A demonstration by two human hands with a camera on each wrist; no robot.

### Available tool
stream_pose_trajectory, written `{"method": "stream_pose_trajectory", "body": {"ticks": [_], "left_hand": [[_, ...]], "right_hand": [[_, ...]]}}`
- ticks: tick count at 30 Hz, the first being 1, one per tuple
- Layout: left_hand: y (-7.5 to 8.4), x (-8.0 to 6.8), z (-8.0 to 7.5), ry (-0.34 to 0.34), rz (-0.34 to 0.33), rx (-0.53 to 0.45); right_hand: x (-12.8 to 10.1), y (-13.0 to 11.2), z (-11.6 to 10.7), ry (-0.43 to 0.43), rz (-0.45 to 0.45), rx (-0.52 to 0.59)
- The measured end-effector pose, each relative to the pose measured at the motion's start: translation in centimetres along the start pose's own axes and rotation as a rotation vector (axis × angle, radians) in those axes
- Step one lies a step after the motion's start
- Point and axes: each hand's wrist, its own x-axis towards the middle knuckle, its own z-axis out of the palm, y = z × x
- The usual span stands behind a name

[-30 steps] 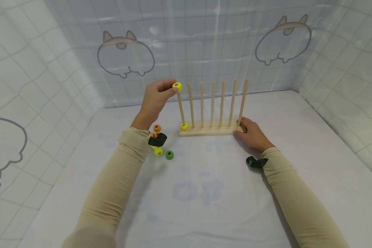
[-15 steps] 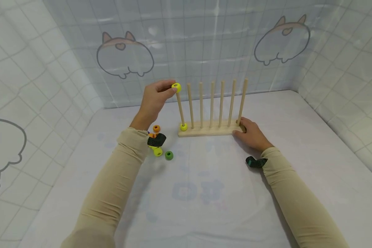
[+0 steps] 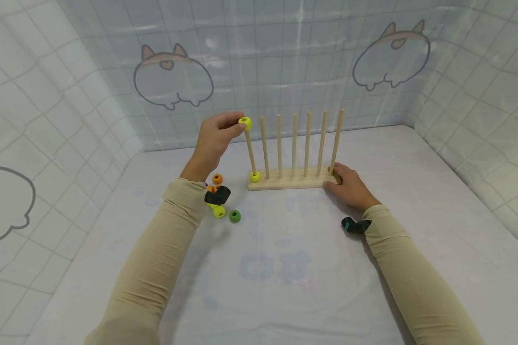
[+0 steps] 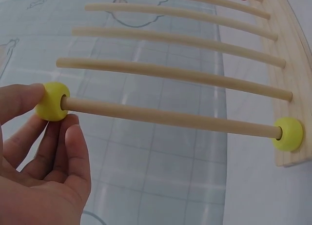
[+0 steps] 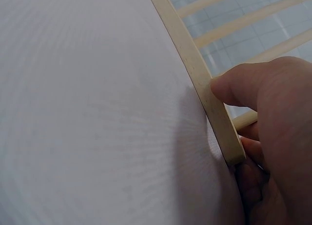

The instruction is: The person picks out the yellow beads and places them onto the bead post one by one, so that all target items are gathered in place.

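Underneath, white cloth (image 3: pixel 285 287) meets gridded, cartoon-printed walls (image 3: pixel 259 57).

— What does the right hand (image 5: pixel 273 137) grip?
— The end of the wooden base (image 5: pixel 204 83) (thumb on its near edge), fingers (image 5: pixel 251 144) curled behind.
— And past it?
— Pale rods (image 5: pixel 234 27) over the white tabletop (image 5: pixel 87 112).

Open cloth (image 3: pixel 285 268) lies before the peg rack (image 3: pixel 293 182); loose beads (image 3: pixel 224 211) clutter its left front.
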Motion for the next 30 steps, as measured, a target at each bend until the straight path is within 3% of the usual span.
{"method": "stream_pose_trajectory", "body": {"ticks": [21,30], "left_hand": [[-0.1,0.1,-0.4,0.006,0.008,-0.014],[-1.1,-1.1,-1.5,0.011,-0.005,-0.01]], "right_hand": [[0.0,-0.1,0.0,0.001,0.001,-0.005],[0.0,-0.3,-0.1,0.003,-0.01,-0.003]]}}
